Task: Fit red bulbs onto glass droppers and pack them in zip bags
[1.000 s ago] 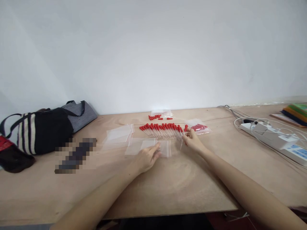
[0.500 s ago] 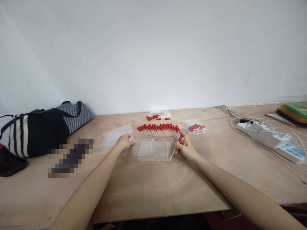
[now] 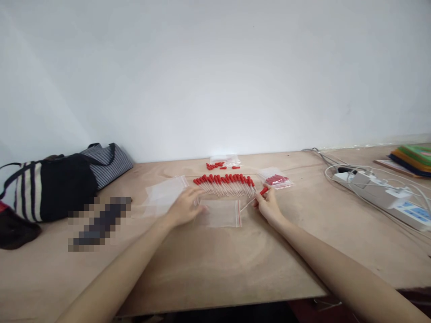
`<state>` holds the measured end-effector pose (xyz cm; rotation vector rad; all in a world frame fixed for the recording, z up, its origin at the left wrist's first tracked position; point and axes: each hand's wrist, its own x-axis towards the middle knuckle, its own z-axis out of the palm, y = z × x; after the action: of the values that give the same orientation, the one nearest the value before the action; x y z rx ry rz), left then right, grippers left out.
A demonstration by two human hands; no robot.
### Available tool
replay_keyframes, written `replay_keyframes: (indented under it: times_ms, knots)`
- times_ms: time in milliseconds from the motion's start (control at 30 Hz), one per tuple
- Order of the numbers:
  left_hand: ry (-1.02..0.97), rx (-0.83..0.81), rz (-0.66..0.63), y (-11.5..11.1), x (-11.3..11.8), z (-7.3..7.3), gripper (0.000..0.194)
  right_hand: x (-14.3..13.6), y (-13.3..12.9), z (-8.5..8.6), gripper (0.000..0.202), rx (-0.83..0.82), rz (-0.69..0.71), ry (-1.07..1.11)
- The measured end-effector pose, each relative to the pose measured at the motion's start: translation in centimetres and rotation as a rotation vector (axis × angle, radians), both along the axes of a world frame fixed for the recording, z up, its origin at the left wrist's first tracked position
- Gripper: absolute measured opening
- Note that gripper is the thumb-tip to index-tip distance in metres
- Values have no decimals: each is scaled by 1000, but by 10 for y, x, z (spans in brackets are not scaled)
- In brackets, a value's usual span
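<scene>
My right hand pinches a red-capped dropper, its thin clear stem pointing down-left toward the red-lined edge of a clear zip bag. At that bag's left end is my left hand, fingers apart, with nothing seen in it. More clear bags lie behind and left of it. A row of red-capped droppers stretches behind the flat bag, stems toward me. To its right sits a clear bag holding red pieces. Loose red caps lie farther back beside another clear bag.
Black and striped bags stand at the left, near a blurred dark object. On the right are a white power strip with cables and a stack of coloured folders. The table's front edge runs below.
My left hand has moved right and spread its fingers, and the bag near it no longer shows over the flat bag. My right hand has shifted right, with the dropper tilted flatter.
</scene>
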<state>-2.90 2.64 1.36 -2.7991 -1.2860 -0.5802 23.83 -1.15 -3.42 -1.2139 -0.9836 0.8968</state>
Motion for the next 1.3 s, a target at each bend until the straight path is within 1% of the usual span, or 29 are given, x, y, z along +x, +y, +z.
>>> replay_keyframes:
  times_ms: [33,100,167,233,367,467,533,600,700,933,1000,1100,1200,1300]
  knots:
    - [14,-58,-114,-8,14,-2,51,3,1,0,50,15,-24,-28]
    - [39,-165,-214,-19,36,-7,70,7,2,0,51,31,-66,-55]
    - [62,-252,-231,-26,48,-12,83,8,3,-1,52,28,-80,-49]
    - [57,-316,-194,-28,52,-17,86,6,4,-3,52,24,-57,-27]
    - [17,-357,-112,-33,48,-26,81,-5,2,-6,48,27,11,82]
    - [-11,-356,-81,-38,49,-27,79,-13,-1,-6,44,10,80,194]
    - [-26,-362,-59,-40,50,-27,80,-16,-4,-5,41,-4,160,204]
    - [-44,-369,-51,-40,51,-27,79,-17,-6,-4,38,-15,250,125]
    - [-78,-369,-50,-40,50,-28,77,-14,-10,-3,35,-26,376,-58]
    - [-86,-350,-59,-37,52,-30,73,-11,-11,2,28,12,549,-239]
    - [-76,-340,-68,-37,53,-30,71,-11,-9,3,26,-23,568,-302]
    - [-25,-303,-71,-38,51,-26,63,-9,-6,4,25,-93,561,-363]
    - [33,-275,-85,-39,45,-21,51,-2,-3,1,24,-55,525,-403]
    - [50,-330,-96,-38,39,-17,45,4,0,-3,24,15,455,-475]
